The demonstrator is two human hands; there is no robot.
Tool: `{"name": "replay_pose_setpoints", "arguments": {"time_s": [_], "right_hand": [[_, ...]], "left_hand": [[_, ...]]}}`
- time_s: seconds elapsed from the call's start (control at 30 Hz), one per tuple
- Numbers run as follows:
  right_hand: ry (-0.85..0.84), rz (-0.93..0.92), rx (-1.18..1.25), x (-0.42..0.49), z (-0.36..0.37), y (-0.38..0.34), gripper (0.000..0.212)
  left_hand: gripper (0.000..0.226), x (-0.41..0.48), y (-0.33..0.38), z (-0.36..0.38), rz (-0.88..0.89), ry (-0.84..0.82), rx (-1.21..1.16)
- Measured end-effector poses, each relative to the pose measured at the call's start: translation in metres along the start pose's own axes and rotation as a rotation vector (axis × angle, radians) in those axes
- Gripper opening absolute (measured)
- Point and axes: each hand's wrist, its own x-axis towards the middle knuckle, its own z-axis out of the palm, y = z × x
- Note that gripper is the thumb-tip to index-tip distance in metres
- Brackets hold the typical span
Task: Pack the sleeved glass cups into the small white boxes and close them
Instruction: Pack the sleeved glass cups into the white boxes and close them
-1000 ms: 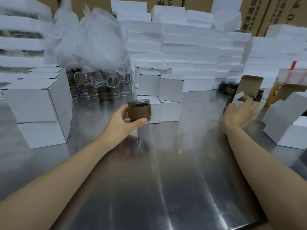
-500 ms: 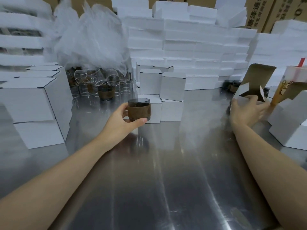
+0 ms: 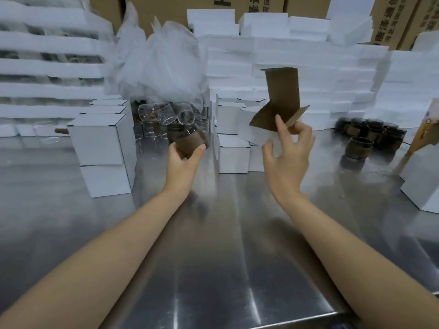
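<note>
Hands: left hand [image 3: 183,160] grips one sleeved cup [image 3: 187,141]; right hand [image 3: 287,155] pinches one box [image 3: 275,112].

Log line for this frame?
left hand: holds brown-sleeved glass cup | right hand: holds open white cardboard box | cup outside box

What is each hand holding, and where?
Left hand grips the sleeved glass cup by its brown sleeve. Right hand holds the open white box near its flaps.
</note>
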Motion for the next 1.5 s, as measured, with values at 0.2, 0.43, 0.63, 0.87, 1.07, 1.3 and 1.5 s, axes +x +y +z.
{"name": "replay_pose_setpoints", "arguments": {"time_s": [0.2, 0.43, 0.63, 0.87, 1.07, 1.3, 1.5], "right_hand": [[0.298, 0.219, 0.251, 0.025, -0.017, 0.011, 0.039], [0.042, 0.089, 0.498, 0.001, -0.008, -0.016, 0.035], [-0.508, 0.234, 0.340, -0.021, 0.009, -0.013, 0.017], [-0.549, 0.349, 0.459, -0.022, 0.008, -0.020, 0.020], [-0.408, 0.262, 0.351, -0.021, 0.005, -0.018, 0.028], [-0.365, -0.327, 0.438, -0.013, -0.005, -0.014, 0.061], [-0.553, -0.253, 0.624, -0.007, -0.005, -0.011, 0.049]], "left_hand": [[0.025, 0.001, -0.005, 0.004, -0.013, -0.116, 0.024], [0.030, -0.002, 0.003, 0.002, 0.041, -0.062, -0.018], [0.033, -0.006, 0.009, 0.000, 0.169, 0.066, -0.068], [0.044, -0.014, 0.016, 0.005, 0.357, 0.112, -0.121], [0.043, -0.028, 0.012, 0.013, 0.488, -0.229, 0.025], [0.049, -0.028, 0.012, 0.014, 0.459, -0.402, 0.047], [0.049, -0.024, 0.011, 0.011, 0.459, -0.396, 0.077]]}}
